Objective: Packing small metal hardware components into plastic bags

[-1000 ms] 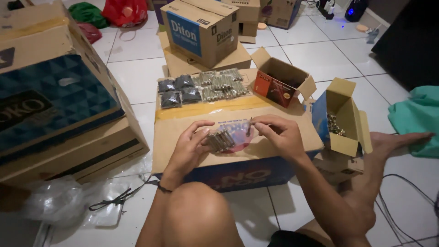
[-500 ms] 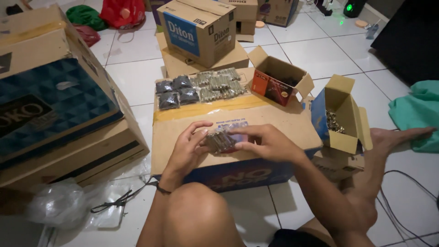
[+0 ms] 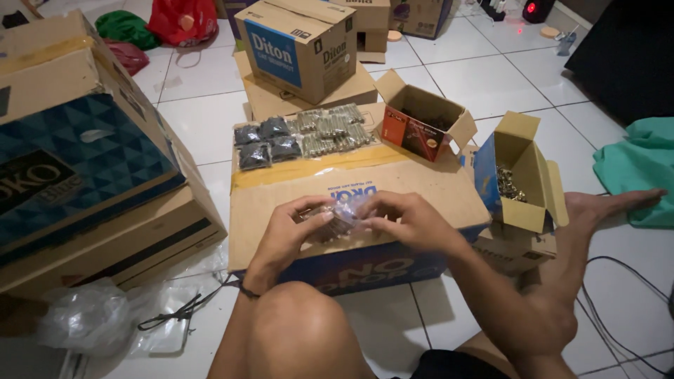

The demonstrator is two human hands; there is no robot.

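Both my hands meet over a large brown cardboard box [image 3: 421, 186] that serves as a work surface. My left hand [image 3: 284, 235] and my right hand [image 3: 404, 221] together grip a small clear plastic bag of metal screws [image 3: 342, 216], fingers pinching its top. At the far end of the box lie several filled clear bags of screws [image 3: 330, 130] and a few dark bags [image 3: 261, 144]. My bare knee fills the lower middle of the view.
An open orange-sided small box [image 3: 421, 123] and an open blue box holding loose screws [image 3: 516, 175] stand at the right. Stacked cartons [image 3: 77, 161] rise on the left, more cartons [image 3: 302, 45] behind. Crumpled plastic [image 3: 84, 319], a green cloth [image 3: 639, 168] and cables lie on the tiled floor.
My hands have drawn the bag closer to me and closed together around its top. The view has shifted slightly.
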